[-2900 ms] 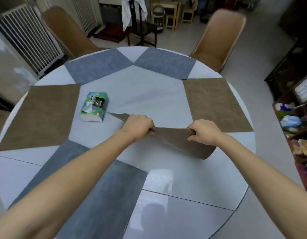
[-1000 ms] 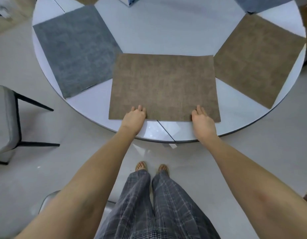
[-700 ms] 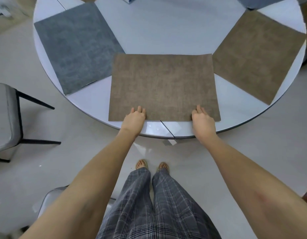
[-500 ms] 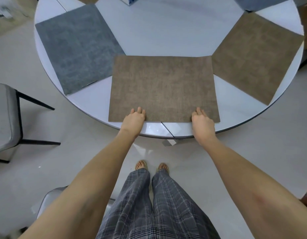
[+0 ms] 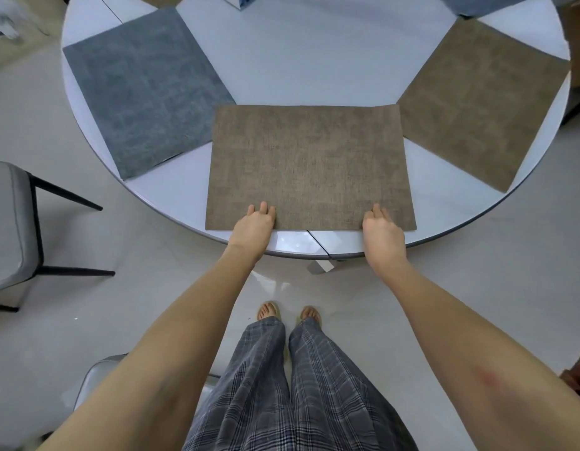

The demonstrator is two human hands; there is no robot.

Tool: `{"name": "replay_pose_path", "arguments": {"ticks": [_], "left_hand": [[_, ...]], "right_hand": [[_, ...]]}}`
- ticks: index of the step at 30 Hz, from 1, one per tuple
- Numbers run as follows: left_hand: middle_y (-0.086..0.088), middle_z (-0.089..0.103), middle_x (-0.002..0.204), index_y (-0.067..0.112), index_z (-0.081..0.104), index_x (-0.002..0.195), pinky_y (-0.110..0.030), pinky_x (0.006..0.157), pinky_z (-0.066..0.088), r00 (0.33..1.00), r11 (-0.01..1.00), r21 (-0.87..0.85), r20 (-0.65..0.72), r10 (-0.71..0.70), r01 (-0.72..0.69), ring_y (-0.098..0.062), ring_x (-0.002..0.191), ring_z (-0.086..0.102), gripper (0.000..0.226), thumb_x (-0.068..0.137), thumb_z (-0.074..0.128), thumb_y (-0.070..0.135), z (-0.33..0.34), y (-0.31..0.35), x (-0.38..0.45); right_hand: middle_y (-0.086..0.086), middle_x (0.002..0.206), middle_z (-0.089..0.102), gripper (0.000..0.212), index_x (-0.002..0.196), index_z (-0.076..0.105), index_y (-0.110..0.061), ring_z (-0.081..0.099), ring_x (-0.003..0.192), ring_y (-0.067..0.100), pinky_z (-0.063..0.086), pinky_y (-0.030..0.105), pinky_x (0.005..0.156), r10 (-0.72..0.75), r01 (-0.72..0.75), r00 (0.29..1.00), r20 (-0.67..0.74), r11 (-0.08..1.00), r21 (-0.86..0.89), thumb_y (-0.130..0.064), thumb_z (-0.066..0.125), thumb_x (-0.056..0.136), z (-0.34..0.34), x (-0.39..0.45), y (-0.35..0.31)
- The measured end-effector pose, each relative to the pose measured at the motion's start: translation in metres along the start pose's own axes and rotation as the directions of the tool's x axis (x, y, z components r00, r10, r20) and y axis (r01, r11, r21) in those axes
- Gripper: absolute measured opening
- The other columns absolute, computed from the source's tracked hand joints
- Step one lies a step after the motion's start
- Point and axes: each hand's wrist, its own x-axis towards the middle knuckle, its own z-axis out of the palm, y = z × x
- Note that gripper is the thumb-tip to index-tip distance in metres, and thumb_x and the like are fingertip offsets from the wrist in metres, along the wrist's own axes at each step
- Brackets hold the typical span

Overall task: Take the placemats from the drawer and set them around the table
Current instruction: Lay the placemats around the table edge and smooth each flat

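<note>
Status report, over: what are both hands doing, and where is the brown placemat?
Left hand and right hand open, fingers on near edge of middle brown placemat. Placemat flat at the near rim of the table. Nothing in the way.

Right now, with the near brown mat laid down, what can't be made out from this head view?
- Far side of the table: cut off by the top edge, so the mat count is unknown.
- Box at the top edge: only a corner shows.
- Palms of the left hand and right hand: hidden beneath the hands on the brown mat.
- Drawer: out of frame.
</note>
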Motion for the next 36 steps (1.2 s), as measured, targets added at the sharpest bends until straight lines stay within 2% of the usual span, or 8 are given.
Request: {"name": "replay_pose_path", "arguments": {"ticks": [5,23,28,33,36], "left_hand": [[-0.013,0.041,0.128,0.002,0.039,0.13,-0.034,0.072,0.04,1.0,1.0,0.005,-0.021,0.014,-0.014,-0.035,0.121,0.042,0.057,0.079,0.046,-0.022,-0.002,-0.001,0.0],[-0.013,0.044,0.123,0.002,0.043,0.127,-0.035,0.077,0.043,0.999,0.999,-0.004,-0.026,0.033,-0.033,-0.033,0.114,0.045,0.055,0.078,0.048,-0.022,0.0,0.0,-0.002],[-0.013,0.044,0.125,0.002,0.041,0.131,-0.037,0.086,0.046,0.999,1.0,-0.006,-0.019,0.03,-0.03,-0.037,0.123,0.043,0.057,0.08,0.048,-0.021,0.002,-0.001,-0.003],[-0.013,0.045,0.122,0.002,0.042,0.128,-0.033,0.073,0.04,0.999,0.999,-0.009,-0.035,0.031,-0.031,-0.032,0.11,0.047,0.055,0.079,0.049,-0.021,-0.002,0.0,-0.006],[-0.013,0.044,0.122,0.002,0.042,0.129,-0.032,0.071,0.037,0.999,1.0,-0.008,-0.031,0.024,-0.024,-0.032,0.109,0.048,0.056,0.079,0.049,-0.022,-0.004,0.001,-0.008]], "right_hand": [[0.02,0.149,0.034,0.045,0.122,0.05,0.004,0.037,0.136,0.028,0.051,0.037,0.093,0.025,-0.025,1.0,-0.009,0.999,0.024,0.018,0.053,0.079,0.005,-0.003,-0.002],[0.021,0.144,0.041,0.037,0.113,0.056,0.004,0.044,0.129,0.03,0.053,0.039,0.091,0.054,-0.052,0.998,-0.028,0.998,0.047,0.015,0.056,0.078,0.011,-0.012,-0.003],[0.021,0.142,0.042,0.037,0.113,0.056,0.005,0.045,0.127,0.031,0.053,0.04,0.088,0.052,-0.051,0.998,-0.023,0.998,0.042,0.015,0.055,0.077,0.009,-0.014,-0.003],[0.021,0.144,0.041,0.036,0.114,0.057,0.005,0.047,0.125,0.031,0.051,0.039,0.087,0.053,-0.053,0.999,-0.014,0.998,0.016,0.014,0.055,0.079,0.005,-0.015,-0.003],[0.02,0.144,0.042,0.035,0.113,0.058,0.004,0.05,0.122,0.031,0.052,0.039,0.084,0.054,-0.054,0.999,-0.004,0.999,0.0,0.013,0.054,0.08,0.002,-0.015,-0.004]]}}
